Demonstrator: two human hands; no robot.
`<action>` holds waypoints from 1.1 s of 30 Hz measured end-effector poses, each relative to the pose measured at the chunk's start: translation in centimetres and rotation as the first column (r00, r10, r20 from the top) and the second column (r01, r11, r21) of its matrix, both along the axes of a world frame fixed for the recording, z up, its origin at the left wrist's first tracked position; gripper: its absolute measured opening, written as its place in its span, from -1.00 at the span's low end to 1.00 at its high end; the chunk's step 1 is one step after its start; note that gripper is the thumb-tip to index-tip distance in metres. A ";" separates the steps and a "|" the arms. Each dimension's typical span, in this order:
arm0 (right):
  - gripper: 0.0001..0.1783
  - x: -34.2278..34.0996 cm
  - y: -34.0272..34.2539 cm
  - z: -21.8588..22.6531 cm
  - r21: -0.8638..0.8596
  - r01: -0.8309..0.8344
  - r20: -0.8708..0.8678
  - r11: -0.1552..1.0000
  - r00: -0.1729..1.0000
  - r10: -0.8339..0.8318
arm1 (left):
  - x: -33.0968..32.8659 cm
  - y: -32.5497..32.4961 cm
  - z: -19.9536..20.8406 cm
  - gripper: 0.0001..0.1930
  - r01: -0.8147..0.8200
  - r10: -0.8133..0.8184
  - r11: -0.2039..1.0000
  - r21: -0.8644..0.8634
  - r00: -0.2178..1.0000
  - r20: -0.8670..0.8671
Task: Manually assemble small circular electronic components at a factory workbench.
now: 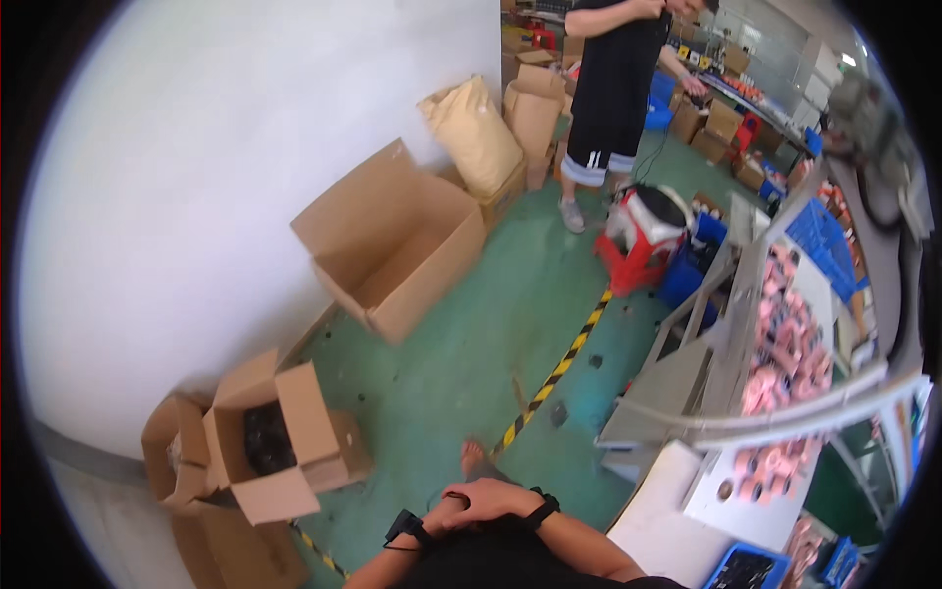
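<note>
My hands meet in front of my body at the lower middle. My right hand [494, 499] lies over my left hand [446, 512], its fingers curled round it. Most of my left hand's fingers are hidden beneath. Neither hand shows any other object. A black wrist strap with a small box [404, 528] is on my left wrist, and a black strap [543, 507] circles the right one. To the right, a metal bench [702, 488] bears many pink and dark small parts [785, 344].
Open cardboard boxes [339, 221] stand along the white wall at left, one holding black contents [267, 439]. Yellow-black tape [559, 371] crosses the green floor. A red stool [628, 263] and another person [616, 88] are ahead. A blue crate [748, 566] sits at lower right.
</note>
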State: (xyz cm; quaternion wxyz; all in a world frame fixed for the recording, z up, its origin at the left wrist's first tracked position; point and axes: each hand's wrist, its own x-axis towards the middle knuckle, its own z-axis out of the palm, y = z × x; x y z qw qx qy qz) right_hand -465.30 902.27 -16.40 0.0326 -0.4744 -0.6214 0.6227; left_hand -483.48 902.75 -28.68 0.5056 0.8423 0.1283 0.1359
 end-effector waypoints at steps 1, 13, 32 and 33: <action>-0.15 2.0 4.0 3.0 -0.126 -0.042 0.031 0.991 0.998 0.046 | 1.8 3.3 1.0 -0.78 0.009 -0.012 0.999 0.050 0.998 0.057; -0.32 24.0 32.8 -4.4 -0.118 0.519 -0.201 0.847 0.823 -0.532 | 26.7 42.2 7.1 -0.64 -0.070 -0.124 0.863 -0.501 0.931 -0.344; -0.66 59.6 82.9 -11.6 -0.474 0.738 -0.603 0.480 0.125 -0.788 | 69.2 92.1 11.5 -0.74 -0.281 0.254 0.959 -0.031 0.904 -0.345; -0.62 61.9 86.1 -9.0 -0.332 0.864 -0.480 0.379 0.191 -0.856 | 71.3 95.0 11.9 -0.76 -0.292 0.211 0.946 -0.141 0.885 -0.415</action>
